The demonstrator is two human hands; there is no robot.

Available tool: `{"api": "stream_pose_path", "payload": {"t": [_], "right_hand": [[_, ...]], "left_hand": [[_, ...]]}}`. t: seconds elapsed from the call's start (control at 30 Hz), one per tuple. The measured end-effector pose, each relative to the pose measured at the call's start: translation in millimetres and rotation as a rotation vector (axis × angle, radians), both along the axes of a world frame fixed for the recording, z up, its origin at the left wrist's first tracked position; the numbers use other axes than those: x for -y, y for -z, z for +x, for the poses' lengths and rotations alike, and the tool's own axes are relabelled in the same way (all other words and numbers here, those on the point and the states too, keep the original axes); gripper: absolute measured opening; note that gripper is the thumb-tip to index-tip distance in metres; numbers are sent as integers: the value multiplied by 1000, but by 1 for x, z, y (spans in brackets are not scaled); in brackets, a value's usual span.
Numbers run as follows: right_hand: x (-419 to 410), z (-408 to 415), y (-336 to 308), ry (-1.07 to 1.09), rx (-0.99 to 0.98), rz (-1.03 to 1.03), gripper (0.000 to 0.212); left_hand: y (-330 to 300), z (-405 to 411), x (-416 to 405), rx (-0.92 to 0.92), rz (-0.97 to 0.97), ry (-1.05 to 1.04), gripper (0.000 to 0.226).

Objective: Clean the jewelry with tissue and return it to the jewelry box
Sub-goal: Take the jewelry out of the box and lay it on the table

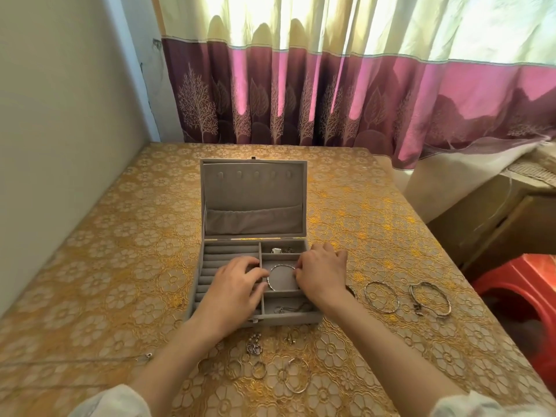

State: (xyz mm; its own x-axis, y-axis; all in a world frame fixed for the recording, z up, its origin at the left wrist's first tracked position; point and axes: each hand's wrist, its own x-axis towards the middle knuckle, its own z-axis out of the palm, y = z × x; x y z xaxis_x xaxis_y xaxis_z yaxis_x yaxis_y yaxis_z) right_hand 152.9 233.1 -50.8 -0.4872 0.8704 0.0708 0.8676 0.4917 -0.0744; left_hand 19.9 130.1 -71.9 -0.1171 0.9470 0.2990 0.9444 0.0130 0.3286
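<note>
A grey velvet jewelry box stands open in the middle of the table, its lid upright. A silver bangle lies in the box's middle right compartment. My left hand rests over the ring rolls and its fingertips touch the bangle's left side. My right hand pinches the bangle's right edge. Small silver pieces lie in the back compartment and a chain lies in the front compartment. No tissue is in view.
Two silver bangles lie on the yellow floral tablecloth right of the box. Rings, earrings and a hoop bangle lie in front of it. A thin chain lies at left. A red plastic stool stands beside the table at right.
</note>
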Motion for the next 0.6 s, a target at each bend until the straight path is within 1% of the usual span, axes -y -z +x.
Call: {"api": "stream_pose_path", "payload": {"t": [0.1,0.17,0.27,0.37,0.43,0.5,0.53,0.6], "right_hand": [[-1,-5,-4,31,51,4,23],[1,-7,-6,29,97,27,20],[4,-8,-8,15,136,53,17],[2,-8,-7,11,141,61,16],[0,-7,-7,13,139,56,17],[-1,-6,-4,29,75,16,19],[-2,-4,-2,48,-2,-18,21],[-3,1,2,86,-254,-123,22]], "left_hand": [[-5,6,3,8,34,-1,16],[-10,14,3,-38,25,53,16],[-17,25,2,-96,-79,112,21],[-21,32,-4,-185,-159,91,25],[-23,34,-7,-211,-189,79,26],[-24,36,-9,-232,-212,84,25],[-24,36,-9,-236,-224,89,25],[-23,35,-9,-215,-241,92,26]]}}
